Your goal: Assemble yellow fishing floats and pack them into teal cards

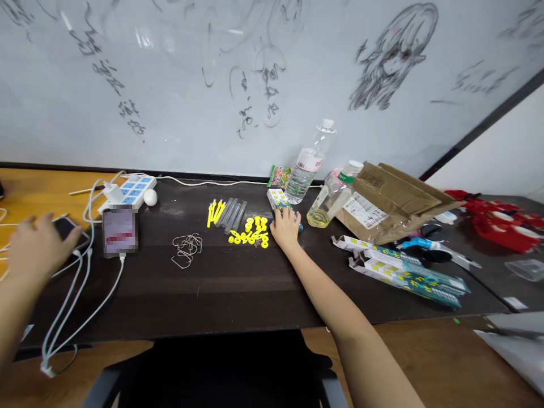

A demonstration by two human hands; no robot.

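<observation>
My right hand [285, 228] lies over a small white, green and yellow cardboard box [277, 197], fingers bent round it; part of the box is under the hand. Somewhat blurred, my left hand [36, 249] has its fingers apart beside a dark phone [64, 228] at the table's left end. Yellow round plastic parts [250, 232] lie just left of my right hand. Further left are several clear tubes [235, 214], yellow sticks [216, 212] and a loose heap of bent metal wires [186, 249].
A power strip [135, 191] and white cables [80, 283] surround a charging tablet [120, 231]. Two bottles [306, 170] stand behind my right hand. Rightward lie a torn cardboard box [374, 198], long flattened boxes [403, 275], scissors [442, 249] and red items [501, 224].
</observation>
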